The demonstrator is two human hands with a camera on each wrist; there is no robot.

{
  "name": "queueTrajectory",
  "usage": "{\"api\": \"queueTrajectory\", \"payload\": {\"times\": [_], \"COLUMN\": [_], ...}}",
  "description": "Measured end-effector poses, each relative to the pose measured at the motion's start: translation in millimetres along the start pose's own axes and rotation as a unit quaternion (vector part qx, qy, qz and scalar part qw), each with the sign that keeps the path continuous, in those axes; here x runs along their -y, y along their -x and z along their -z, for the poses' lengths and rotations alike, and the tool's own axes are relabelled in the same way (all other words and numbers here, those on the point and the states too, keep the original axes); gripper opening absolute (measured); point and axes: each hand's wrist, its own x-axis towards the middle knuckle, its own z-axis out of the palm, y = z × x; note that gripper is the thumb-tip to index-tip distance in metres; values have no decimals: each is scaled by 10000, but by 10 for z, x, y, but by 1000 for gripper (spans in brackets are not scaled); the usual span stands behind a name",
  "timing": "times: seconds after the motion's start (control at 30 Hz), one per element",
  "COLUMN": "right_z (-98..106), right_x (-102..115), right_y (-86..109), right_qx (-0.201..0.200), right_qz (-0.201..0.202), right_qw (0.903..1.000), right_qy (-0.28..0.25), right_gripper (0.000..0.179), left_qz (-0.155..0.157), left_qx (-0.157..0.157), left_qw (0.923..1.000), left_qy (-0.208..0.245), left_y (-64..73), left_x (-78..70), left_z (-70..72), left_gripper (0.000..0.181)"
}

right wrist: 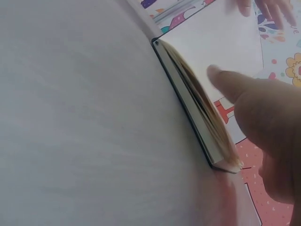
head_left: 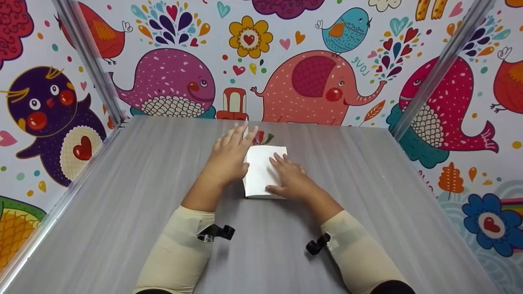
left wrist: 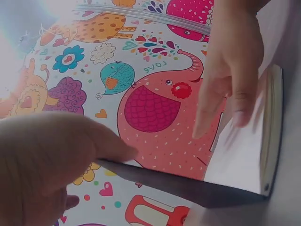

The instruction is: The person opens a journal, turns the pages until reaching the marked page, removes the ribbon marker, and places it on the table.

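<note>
A small thick notebook (head_left: 258,175) with a dark cover and blank white pages lies open on the grey table. Its front cover (left wrist: 188,184) stands raised on the left side. My left hand (head_left: 229,157) holds this cover between thumb and fingers, the thumb on the inner side. Over the right part of the page, my right hand (head_left: 293,179) rests with its fingers spread and nothing gripped. The page edges (right wrist: 200,101) show slightly fanned in the right wrist view. Part of the page is hidden under the right hand.
Red and green ribbon-like pieces (head_left: 263,138) lie just beyond the notebook's far edge. The grey table (head_left: 347,163) ends at a wall (head_left: 286,36) printed with cartoon animals. Metal posts (head_left: 96,61) stand at the table's back corners.
</note>
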Motion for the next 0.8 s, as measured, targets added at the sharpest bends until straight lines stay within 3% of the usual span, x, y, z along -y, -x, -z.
{"api": "queueTrajectory", "payload": {"times": [0.23, 0.43, 0.8], "right_z": [-56, -111, -112], "right_x": [12, 4, -27], "right_y": [-5, 0, -5], "right_qx": [318, 526, 600], "right_qz": [-168, -216, 174], "right_qw": [9994, 9983, 9979], "right_qy": [14, -110, -156], "right_gripper": [100, 94, 89], "left_qz": [469, 766, 953], "left_qx": [80, 185, 406], "left_qw": [9975, 9947, 9919], "left_qy": [-532, -658, -740], "left_y": [32, 63, 152], "left_x": [66, 163, 300], "left_z": [24, 30, -33], "left_gripper": [111, 114, 111]}}
